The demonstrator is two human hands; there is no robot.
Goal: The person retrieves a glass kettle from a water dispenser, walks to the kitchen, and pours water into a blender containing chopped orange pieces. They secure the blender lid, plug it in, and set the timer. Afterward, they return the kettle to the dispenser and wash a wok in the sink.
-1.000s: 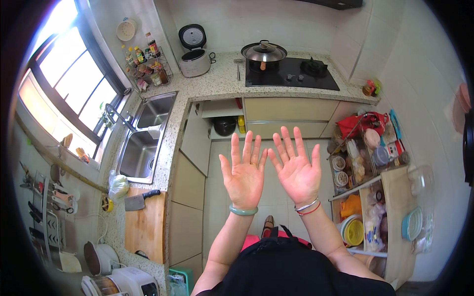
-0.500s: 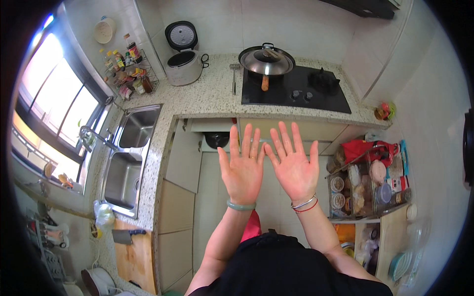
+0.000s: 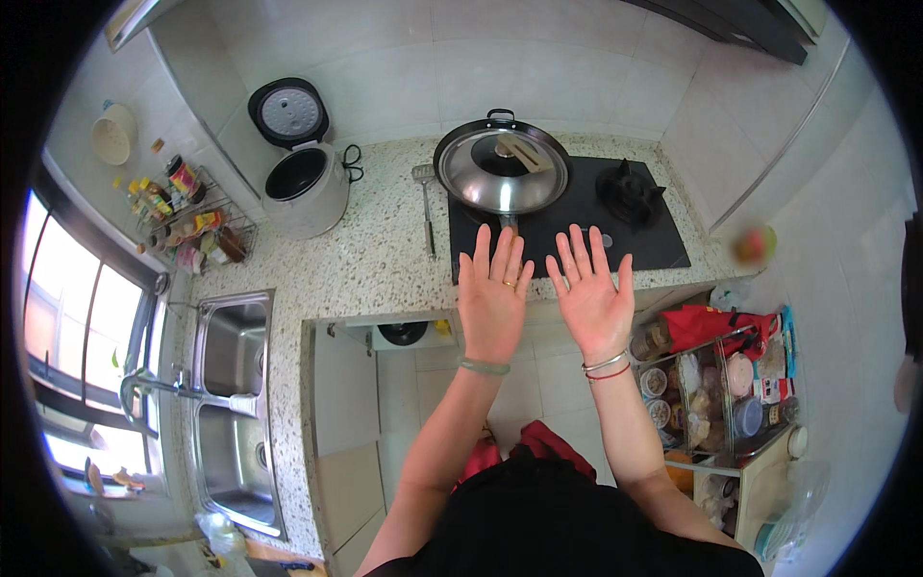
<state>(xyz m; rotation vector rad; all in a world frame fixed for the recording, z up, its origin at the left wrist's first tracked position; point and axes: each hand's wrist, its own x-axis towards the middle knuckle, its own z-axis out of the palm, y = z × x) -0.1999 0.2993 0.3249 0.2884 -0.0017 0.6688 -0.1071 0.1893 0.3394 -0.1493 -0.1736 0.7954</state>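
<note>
Both palms face up in front of me, fingers stretched out, with nothing in them. My left hand, with a green bangle at the wrist, is held before the counter edge, its fingertips overlapping the front of the black stove. Beside it, a little apart, my right hand wears a silver bangle and a red string. Beyond them a lidded wok sits on the left burner; a wooden-looking utensil rests across its domed lid. The wok's handle is partly hidden by my left fingertips. A slotted spatula lies left of the stove.
An open rice cooker stands on the speckled counter, with scissors beside it. At left are a double steel sink and a bottle rack. A cabinet door hangs open below. A crowded shelf rack stands right.
My hands are now farther apart, nearer the stove in view. The view has shifted toward the stove, and the counter and wok appear closer. Both hands stay open.
</note>
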